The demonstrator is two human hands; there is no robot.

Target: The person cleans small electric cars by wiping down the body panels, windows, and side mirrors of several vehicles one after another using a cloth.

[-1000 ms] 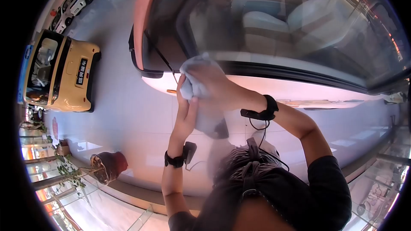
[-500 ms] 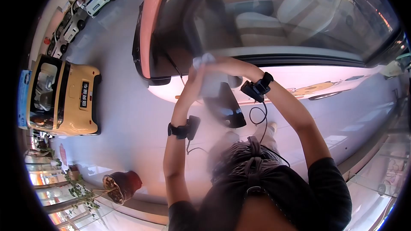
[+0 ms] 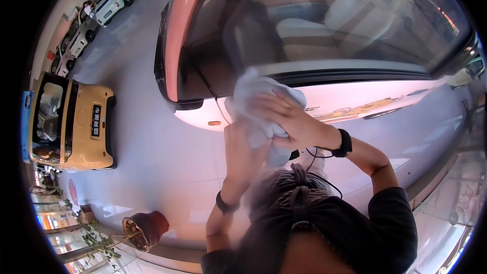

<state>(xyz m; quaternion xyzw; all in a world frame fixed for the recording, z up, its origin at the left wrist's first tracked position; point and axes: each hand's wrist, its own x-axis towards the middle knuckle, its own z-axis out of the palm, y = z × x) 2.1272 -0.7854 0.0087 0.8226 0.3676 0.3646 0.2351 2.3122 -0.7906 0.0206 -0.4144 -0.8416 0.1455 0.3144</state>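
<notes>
At frame centre, right hand (image 3: 293, 120) holds pale cloth (image 3: 249, 87), left hand (image 3: 239, 153) against it (blurred, grip cannot be told), beside pink car (image 3: 332, 93); loose folds could slip if holding slackens.

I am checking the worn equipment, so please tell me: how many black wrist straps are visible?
2: the left strap is around the wrist behind the left hand; the right strap is around the wrist behind the right hand.

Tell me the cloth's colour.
The cloth is pale bluish white, best seen in the head view.
</notes>
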